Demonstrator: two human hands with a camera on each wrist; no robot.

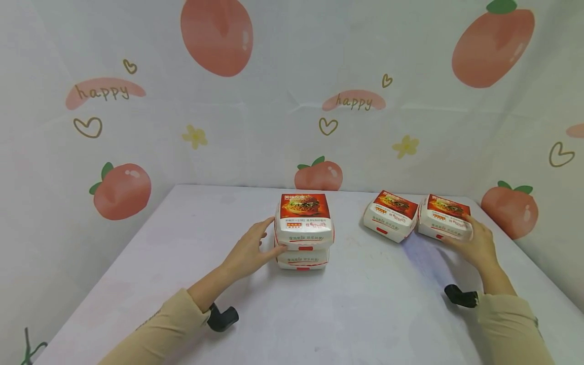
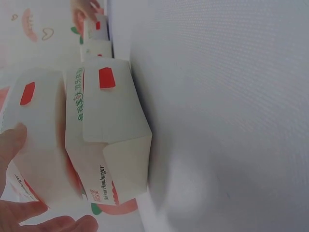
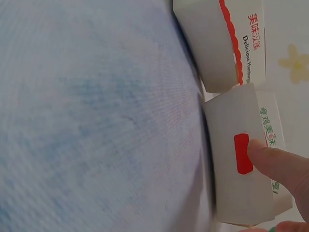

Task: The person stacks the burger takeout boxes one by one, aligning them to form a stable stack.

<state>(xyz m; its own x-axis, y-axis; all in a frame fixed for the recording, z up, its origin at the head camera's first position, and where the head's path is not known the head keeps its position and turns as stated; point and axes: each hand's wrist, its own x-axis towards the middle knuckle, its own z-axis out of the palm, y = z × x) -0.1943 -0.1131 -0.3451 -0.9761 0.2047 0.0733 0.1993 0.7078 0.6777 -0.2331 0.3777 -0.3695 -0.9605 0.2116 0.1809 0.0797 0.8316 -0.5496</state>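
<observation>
Two white and red hamburger boxes stand stacked on the table, the upper box (image 1: 304,228) on the lower box (image 1: 303,259). My left hand (image 1: 251,249) is at the upper box's left side, thumb by its front corner and fingers spread along the side. In the left wrist view, the thumb (image 2: 13,140) touches its front face. Farther right, my right hand (image 1: 476,246) holds the rightmost hamburger box (image 1: 442,223), its thumb (image 3: 277,162) on the front near the red tab. The other fingers are mostly hidden. Another hamburger box (image 1: 388,223), turned at an angle, sits left of it.
The white table (image 1: 356,304) reaches back to a cloth backdrop (image 1: 255,111) printed with peaches, hearts and flowers. A black curved piece (image 1: 222,318) shows at the left cuff, and another black piece (image 1: 461,296) at the right cuff.
</observation>
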